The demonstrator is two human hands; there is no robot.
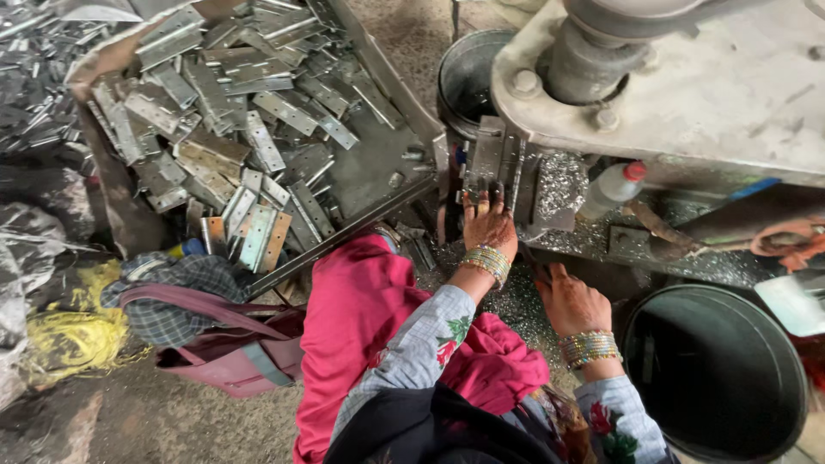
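Left hand (488, 225) is laid flat, fingers spread, on a hinge (486, 159) in the press (653, 94); right hand (571, 301) is rested loose, holding nothing. Crushed fingers are risked if the press is cycled.

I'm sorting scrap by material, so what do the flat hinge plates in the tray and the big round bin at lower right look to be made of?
The hinge plates look like bare sheet steel: grey, dull-shiny, with punched holes; a few show a brownish, possibly rusty tint. The round bin seems to be dark sheet metal with a thin rolled rim, though plastic cannot be ruled out.
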